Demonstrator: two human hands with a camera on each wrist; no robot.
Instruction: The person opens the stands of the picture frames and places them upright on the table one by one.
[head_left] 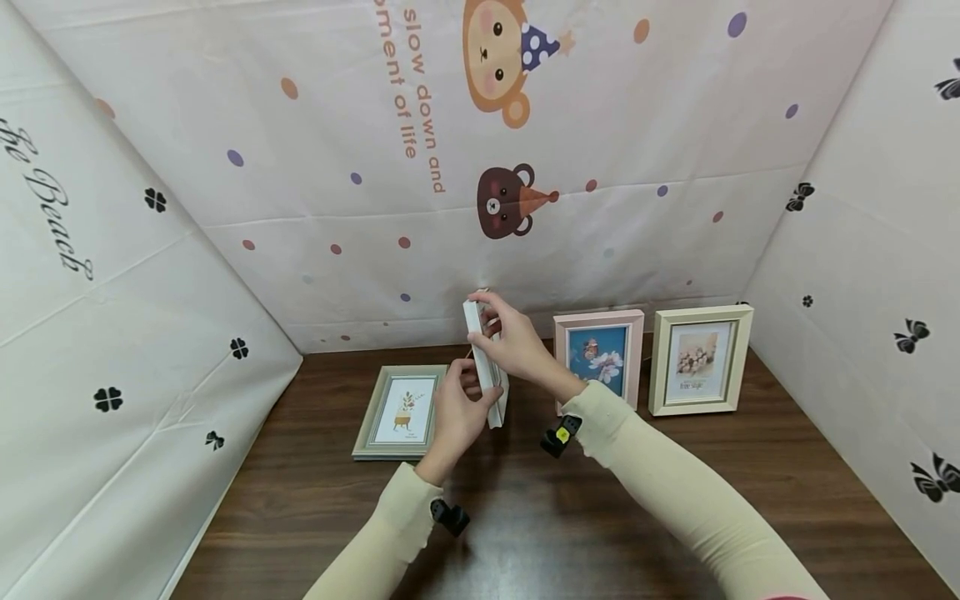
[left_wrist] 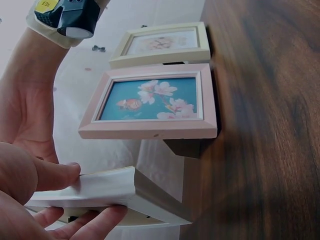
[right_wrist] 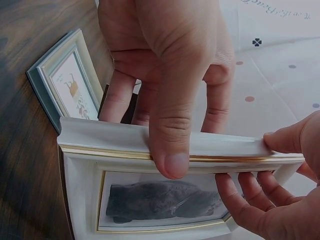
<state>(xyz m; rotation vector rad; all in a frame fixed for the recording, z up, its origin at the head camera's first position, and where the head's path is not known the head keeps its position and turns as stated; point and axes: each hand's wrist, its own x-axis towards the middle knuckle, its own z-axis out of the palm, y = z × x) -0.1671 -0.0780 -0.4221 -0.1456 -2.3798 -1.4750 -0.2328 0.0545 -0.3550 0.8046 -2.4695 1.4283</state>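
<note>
Both hands grip a white picture frame (head_left: 486,375) with thin gold lines, held upright and nearly edge-on in the head view. Its dark picture (right_wrist: 160,200) shows in the right wrist view. My left hand (head_left: 460,410) holds the lower part, its thumb over the front border and its fingers behind. Higher up, my right hand (head_left: 517,340) grips the frame near its top, thumb on the side edge and fingers on the picture side. A grey-green frame (head_left: 365,425) with a plant picture lies close to the left hand.
On the right stand a pink frame (head_left: 637,354) with a blossom picture and a cream frame (head_left: 738,358). All are on a dark wooden table (head_left: 510,517). A printed cloth wall (head_left: 420,275) rises behind, with white cloth on both sides.
</note>
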